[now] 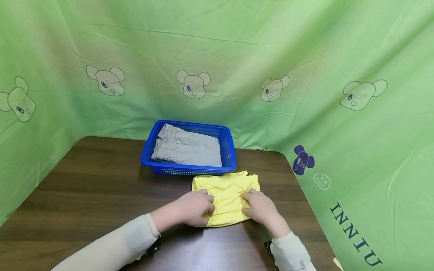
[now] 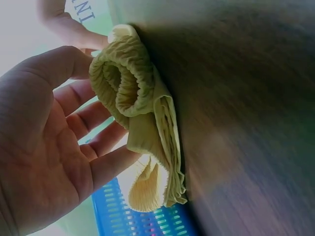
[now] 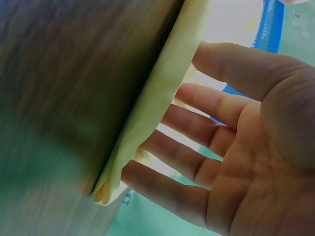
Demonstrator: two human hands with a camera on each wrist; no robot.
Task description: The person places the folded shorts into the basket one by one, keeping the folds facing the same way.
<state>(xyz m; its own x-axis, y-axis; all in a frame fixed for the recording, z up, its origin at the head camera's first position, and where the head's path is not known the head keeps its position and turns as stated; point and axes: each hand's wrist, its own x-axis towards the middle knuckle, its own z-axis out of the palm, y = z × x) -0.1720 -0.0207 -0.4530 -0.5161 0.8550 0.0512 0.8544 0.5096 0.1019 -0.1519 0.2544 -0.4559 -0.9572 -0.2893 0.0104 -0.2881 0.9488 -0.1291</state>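
Note:
Folded yellow pants (image 1: 230,195) with a gathered elastic waistband lie on the table. My left hand (image 1: 196,209) is over their waistband end, its fingertips on the top layer. In the left wrist view, the rolled waistband (image 2: 120,81) shows beside the extended fingers (image 2: 114,164) of that hand. On the opposite end of the pants rests my right hand (image 1: 262,207). Its fingers (image 3: 170,189) reach over the top in a loose spread, as the right wrist view shows, with the folded edge (image 3: 147,118) flat along the table.
Just behind the pants stands a blue plastic basket (image 1: 186,169) holding folded grey pants (image 1: 193,148). The brown wooden table (image 1: 101,180) extends to the left. A green printed cloth (image 1: 230,49) hangs around the table's back and sides.

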